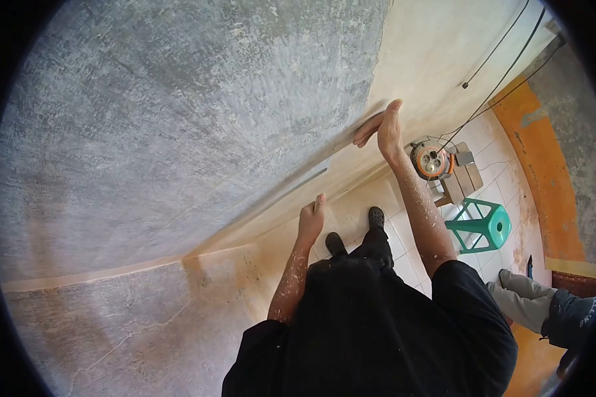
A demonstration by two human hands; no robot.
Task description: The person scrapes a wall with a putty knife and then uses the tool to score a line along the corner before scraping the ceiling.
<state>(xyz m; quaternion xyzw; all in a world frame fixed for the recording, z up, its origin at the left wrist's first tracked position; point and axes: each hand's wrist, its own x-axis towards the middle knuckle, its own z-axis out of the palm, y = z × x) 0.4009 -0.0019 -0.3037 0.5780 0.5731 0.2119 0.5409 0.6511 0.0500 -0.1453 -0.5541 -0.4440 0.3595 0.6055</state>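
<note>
My right hand (385, 131) is up against the wall, at the border between its rough grey part (245, 86) and its cream part (430, 59). The thumb points up and the fingers are pressed together toward the surface; a thin dark edge shows beside them, but I cannot make out what it belongs to. Lower and to the left, my left hand (311, 220) is closed with its thumb raised, close to the wall. Whatever it may hold is hidden. A narrow grey strip (302, 183) lies along the wall just above it. White specks cover both forearms.
An orange and black cable reel (432, 161) sits by a brown stool (467, 177), with black cables (503, 66) running up from it. A green plastic stool (487, 226) stands on the tiled floor. Another person's legs (526, 298) are at the right.
</note>
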